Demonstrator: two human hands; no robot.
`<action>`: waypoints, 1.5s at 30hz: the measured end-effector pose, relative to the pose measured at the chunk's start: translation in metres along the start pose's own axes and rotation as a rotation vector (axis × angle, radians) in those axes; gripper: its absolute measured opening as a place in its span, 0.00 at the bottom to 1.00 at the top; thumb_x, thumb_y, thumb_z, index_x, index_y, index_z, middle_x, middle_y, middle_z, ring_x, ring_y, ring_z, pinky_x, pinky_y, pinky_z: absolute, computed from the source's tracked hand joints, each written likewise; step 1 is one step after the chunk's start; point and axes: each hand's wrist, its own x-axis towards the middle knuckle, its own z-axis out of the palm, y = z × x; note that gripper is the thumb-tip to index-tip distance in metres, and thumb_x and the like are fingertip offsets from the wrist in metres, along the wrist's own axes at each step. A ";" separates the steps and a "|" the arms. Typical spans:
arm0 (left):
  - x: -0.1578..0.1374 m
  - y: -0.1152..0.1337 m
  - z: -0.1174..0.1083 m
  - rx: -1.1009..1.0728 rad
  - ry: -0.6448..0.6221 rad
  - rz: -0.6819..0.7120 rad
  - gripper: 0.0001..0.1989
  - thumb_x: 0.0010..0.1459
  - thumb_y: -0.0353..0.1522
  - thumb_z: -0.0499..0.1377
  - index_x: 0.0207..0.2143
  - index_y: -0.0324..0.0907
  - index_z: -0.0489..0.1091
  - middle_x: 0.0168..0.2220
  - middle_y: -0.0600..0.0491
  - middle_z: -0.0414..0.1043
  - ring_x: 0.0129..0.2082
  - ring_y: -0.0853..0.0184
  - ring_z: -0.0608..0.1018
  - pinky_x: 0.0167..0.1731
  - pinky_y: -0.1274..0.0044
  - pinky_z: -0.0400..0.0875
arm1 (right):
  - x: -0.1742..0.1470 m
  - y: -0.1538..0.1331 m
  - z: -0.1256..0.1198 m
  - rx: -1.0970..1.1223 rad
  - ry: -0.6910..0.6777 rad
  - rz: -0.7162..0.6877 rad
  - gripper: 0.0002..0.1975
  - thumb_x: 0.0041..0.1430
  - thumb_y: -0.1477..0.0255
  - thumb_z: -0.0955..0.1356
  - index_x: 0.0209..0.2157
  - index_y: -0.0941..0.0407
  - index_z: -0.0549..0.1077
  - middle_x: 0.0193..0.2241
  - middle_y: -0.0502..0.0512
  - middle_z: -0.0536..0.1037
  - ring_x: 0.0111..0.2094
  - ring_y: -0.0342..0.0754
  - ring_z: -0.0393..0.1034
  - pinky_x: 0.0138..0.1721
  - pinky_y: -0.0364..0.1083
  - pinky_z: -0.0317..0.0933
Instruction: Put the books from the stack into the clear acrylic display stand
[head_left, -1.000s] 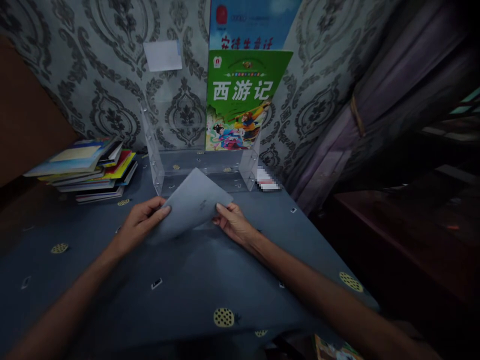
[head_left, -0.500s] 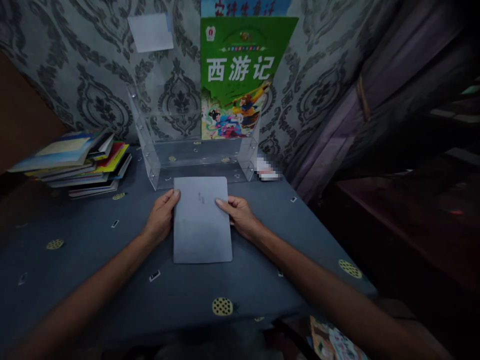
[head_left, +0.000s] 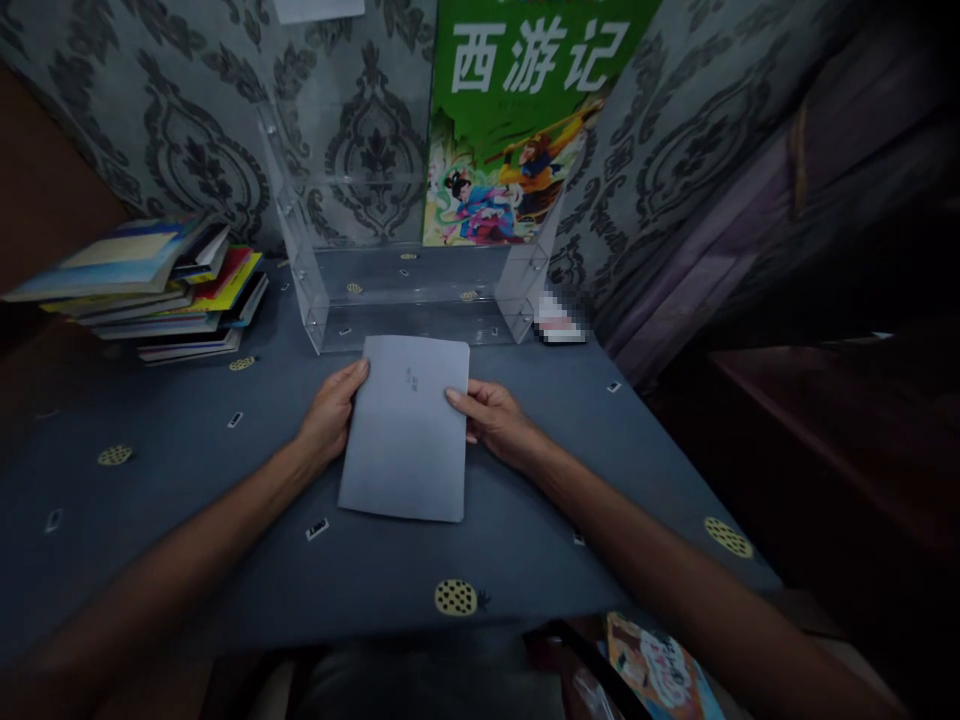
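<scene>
A thin pale grey notebook (head_left: 409, 440) with small dark lettering on its cover is held above the table between both hands, slightly tilted. Along its left edge, my left hand (head_left: 330, 415) grips it with the thumb at the upper corner. My right hand (head_left: 495, 415) pinches the right edge, thumb on the cover and fingers behind, partly hidden. Just beyond the notebook stands a clear acrylic book rack (head_left: 311, 285) with stepped tiers. A green book (head_left: 517, 130) with white characters and cartoon figures rests upright on the rack's right half.
A stack of books (head_left: 172, 290) lies at the table's left. A small blurred-out item (head_left: 561, 318) sits right of the rack. The dark cloth-covered table (head_left: 247, 570) ends at a right edge, beside a tied curtain (head_left: 690, 240). Low at the front is another colourful book (head_left: 660, 665).
The notebook has tilted, its lower end swinging left, and both hands still hold it. The view has dipped, so the rack and green book appear higher and more to the right.
</scene>
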 end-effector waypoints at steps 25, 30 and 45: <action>0.001 -0.003 -0.016 0.060 -0.035 0.145 0.24 0.50 0.39 0.70 0.48 0.44 0.69 0.31 0.56 0.77 0.25 0.70 0.75 0.25 0.79 0.71 | 0.002 0.006 -0.005 0.068 -0.102 0.001 0.21 0.47 0.55 0.79 0.32 0.57 0.77 0.24 0.47 0.73 0.22 0.37 0.61 0.21 0.38 0.56; 0.001 0.000 -0.016 -0.029 -0.029 0.107 0.23 0.48 0.36 0.72 0.46 0.43 0.71 0.32 0.57 0.78 0.26 0.70 0.77 0.26 0.80 0.73 | 0.001 0.007 -0.004 0.046 -0.118 -0.010 0.20 0.49 0.55 0.78 0.32 0.57 0.76 0.25 0.47 0.72 0.23 0.38 0.61 0.21 0.38 0.56; -0.002 -0.001 -0.014 0.032 -0.015 0.157 0.25 0.48 0.39 0.71 0.46 0.44 0.69 0.27 0.58 0.76 0.21 0.71 0.75 0.21 0.81 0.70 | 0.002 0.007 0.001 0.004 0.035 -0.048 0.24 0.46 0.54 0.78 0.37 0.55 0.72 0.20 0.43 0.69 0.19 0.37 0.57 0.18 0.38 0.49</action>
